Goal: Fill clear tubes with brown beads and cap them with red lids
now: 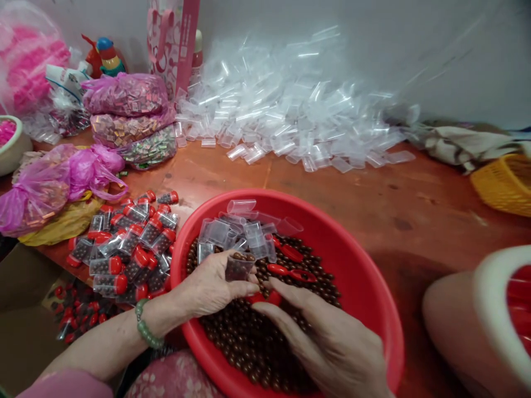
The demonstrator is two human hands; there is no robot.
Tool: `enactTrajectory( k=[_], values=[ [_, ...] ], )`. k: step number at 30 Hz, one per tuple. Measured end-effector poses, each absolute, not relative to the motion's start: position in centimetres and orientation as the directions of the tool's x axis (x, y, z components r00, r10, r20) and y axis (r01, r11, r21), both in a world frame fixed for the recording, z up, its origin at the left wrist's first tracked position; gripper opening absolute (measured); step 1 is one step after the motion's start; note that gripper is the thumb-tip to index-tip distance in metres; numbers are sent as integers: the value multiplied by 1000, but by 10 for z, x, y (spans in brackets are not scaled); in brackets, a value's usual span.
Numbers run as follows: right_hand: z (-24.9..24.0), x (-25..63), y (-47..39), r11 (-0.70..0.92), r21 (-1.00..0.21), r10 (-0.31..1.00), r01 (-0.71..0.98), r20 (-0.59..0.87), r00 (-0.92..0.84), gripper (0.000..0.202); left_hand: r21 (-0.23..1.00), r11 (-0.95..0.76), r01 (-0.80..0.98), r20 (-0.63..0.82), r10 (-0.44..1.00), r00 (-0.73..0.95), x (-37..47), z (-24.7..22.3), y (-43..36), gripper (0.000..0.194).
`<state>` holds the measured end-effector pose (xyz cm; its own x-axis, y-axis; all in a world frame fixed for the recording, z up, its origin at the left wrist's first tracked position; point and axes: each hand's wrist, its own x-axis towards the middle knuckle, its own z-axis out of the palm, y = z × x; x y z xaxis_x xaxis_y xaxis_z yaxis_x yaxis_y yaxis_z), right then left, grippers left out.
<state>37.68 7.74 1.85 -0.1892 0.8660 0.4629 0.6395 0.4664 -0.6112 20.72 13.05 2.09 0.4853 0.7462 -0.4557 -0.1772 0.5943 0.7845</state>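
My left hand (207, 284) is closed around a small clear plastic container (239, 270) with some brown balls in it. Close beside it, my right hand (326, 331) pinches a red cap (271, 297) between thumb and fingers. Both hands are over a large red basin (365, 290) holding many shiny brown balls (253, 345). On the balls, toward the basin's far side, lie several empty clear containers (219, 232). Two small red plastic pieces, one a loop-ended scoop (292, 272), rest there too.
Filled, red-capped containers (136, 249) are heaped left of the basin, with more in a box (20, 293) below. Clear empties (286, 116) pile against the wall. Knotted bags (126, 97) stand back left. A pale tub (452, 309) and yellow basket (498, 182) are at right.
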Motion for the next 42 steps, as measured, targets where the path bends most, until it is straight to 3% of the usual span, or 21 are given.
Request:
enactTrajectory(
  k=[3,9,12,15,19,22,29,33,37,42],
  values=[
    [16,371,79,648,-336,722,684,558,-409,26,770,592,-239,-437,761,479,207,18,129,42],
    [-9,357,66,614,-246,757,750,453,-471,53,689,620,-376,-415,763,497,206,11,125,41],
    [-15,357,63,599,-283,781,749,412,-468,60,680,619,-393,-402,763,506,204,11,125,38],
    [-2,368,67,572,-440,814,692,408,-414,54,763,565,-315,-369,780,505,201,14,127,27],
    [27,387,77,290,-746,947,599,316,-65,41,890,443,-104,-324,777,541,196,22,127,6],
    [35,389,80,138,-848,972,512,215,94,37,916,402,2,-294,667,685,197,26,126,10],
    [29,381,77,58,-903,971,426,149,185,33,930,366,35,-288,664,690,199,28,132,20],
    [36,382,77,88,-920,973,381,161,166,31,970,223,96,-231,728,646,197,28,132,22],
    [45,382,85,257,-872,962,416,273,-24,32,985,74,158,-162,722,672,195,27,131,25],
    [53,380,98,432,-783,902,448,370,-222,37,981,46,191,-167,709,685,195,27,131,20]
  ],
)
